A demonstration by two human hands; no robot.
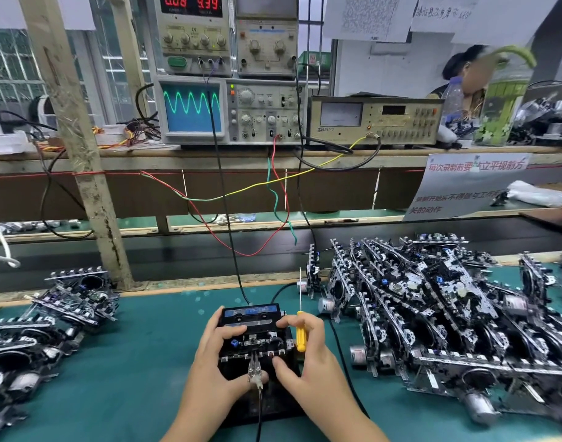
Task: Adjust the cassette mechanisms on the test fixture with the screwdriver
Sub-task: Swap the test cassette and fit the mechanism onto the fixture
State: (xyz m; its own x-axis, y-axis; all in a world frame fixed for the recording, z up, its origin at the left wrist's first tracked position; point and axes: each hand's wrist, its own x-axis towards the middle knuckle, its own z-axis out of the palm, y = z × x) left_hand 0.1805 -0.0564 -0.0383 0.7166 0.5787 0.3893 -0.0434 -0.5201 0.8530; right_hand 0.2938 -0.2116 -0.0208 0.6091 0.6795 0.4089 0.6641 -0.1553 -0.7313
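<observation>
The black cassette mechanism (252,338) sits on the test fixture at the green worktop's (139,362) six o'clock. Left hand (214,355) grips it; right hand (308,349) holds the yellow-handled screwdriver (300,333) upright at three o'clock. Seat it squarely before tipping the blade down.

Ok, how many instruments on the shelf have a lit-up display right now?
2. The power supply at top left shows red digits, and the oscilloscope below it shows a green wave. The other units' screens look dark.

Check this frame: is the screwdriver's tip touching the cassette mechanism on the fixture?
Apart. The head view shows the screwdriver held upright in the right hand, its shaft pointing up, clear of the cassette mechanism.
</observation>
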